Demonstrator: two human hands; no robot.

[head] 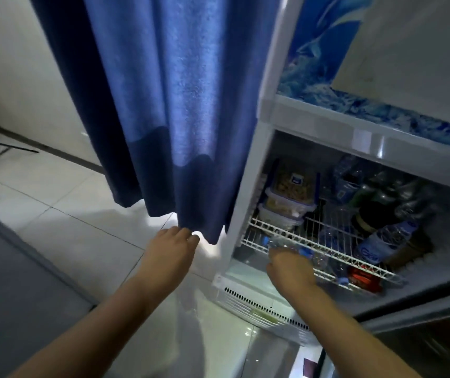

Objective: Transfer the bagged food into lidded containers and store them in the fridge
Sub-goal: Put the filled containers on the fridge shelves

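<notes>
Three lidded containers [290, 199] are stacked at the left of the wire shelf [335, 253] in the fridge [262, 298]. A clear bottle [283, 243] at the shelf's front is clasped in the right hand [290, 268], its grip curled round it. The left hand [173, 241] is held at the hem of the curtain [163, 105]; the state of its grip cannot be told.

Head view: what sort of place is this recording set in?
Probably a home, perhaps a kitchen corner: an open fridge with lidded containers and bottles on its wire shelf, a blue curtain beside it, and a tiled floor.
</notes>
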